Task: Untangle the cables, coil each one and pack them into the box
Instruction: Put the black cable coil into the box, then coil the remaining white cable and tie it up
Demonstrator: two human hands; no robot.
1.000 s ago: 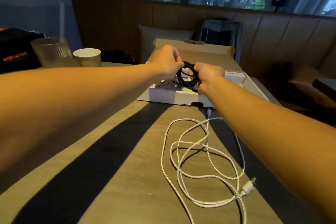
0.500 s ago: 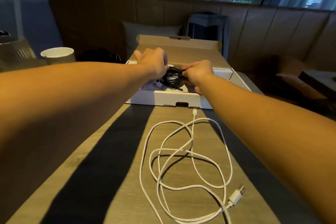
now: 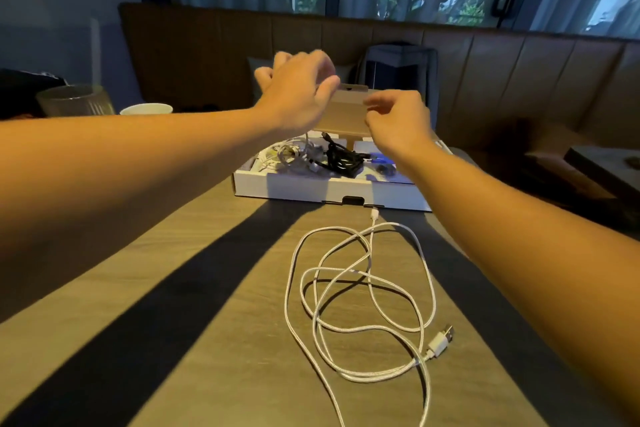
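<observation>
Mostly done: black cable (image 3: 341, 158) and a pale coil (image 3: 291, 154) lay in the box (image 3: 311, 189); one white cable (image 3: 437, 346) sprawled uncoiled on the counter (image 3: 207, 288). Over the box hovered left hand (image 3: 298, 94) and right hand (image 3: 398, 121), fingers (image 3: 263, 74) loose, empty.

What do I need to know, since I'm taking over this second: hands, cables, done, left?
Left hand: open, empty, above the box.
Right hand: loosely curled, empty, above the box too.
Done: black cable and a white coil lie in the box.
Left: the long white cable lies loose on the table; coil it, pack it.
</observation>
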